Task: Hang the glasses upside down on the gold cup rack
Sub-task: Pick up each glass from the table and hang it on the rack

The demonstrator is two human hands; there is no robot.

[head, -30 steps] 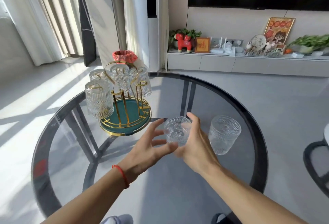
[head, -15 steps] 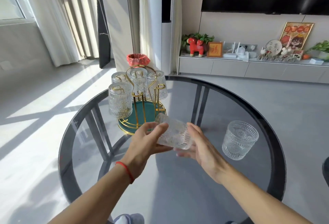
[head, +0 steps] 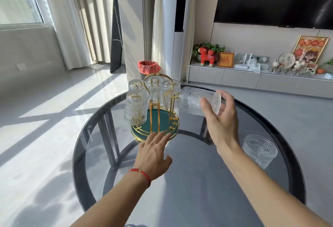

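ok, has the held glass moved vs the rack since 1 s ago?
Yes. The held glass went from the table in front of the gold rack up to its right-side prong, tipped sideways.

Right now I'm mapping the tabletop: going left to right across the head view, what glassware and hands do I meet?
Front hanging glass → left hand → tilted glass held by the right hand → upright glass on the table.

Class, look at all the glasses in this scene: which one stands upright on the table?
The lone glass by the right forearm. It stands mouth-up on the table; four hang inverted on the rack, one lies sideways in the right hand.
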